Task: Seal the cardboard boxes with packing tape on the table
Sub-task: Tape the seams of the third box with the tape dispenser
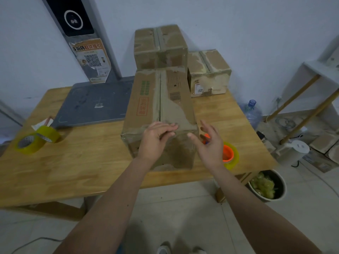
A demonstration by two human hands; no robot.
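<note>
A long cardboard box (159, 107) lies on the wooden table (82, 162), its top seam running away from me. My left hand (156, 140) rests with straight fingers on the box's near top edge. My right hand (209, 143) hovers just right of the box's near corner, fingers spread and holding nothing. Behind that hand a tape dispenser with an orange core and yellowish tape (230, 155) sits on the table. Two more boxes stand behind: a taped one (159, 46) at the back and a smaller one (209, 72) to its right.
Two yellow tape rolls (36, 140) lie at the table's left. A grey scale platform (93, 103) with an upright post stands at the back left. On the floor to the right are a water jug (252, 112), a bin (267, 186), a white kettle (291, 151) and a shelf.
</note>
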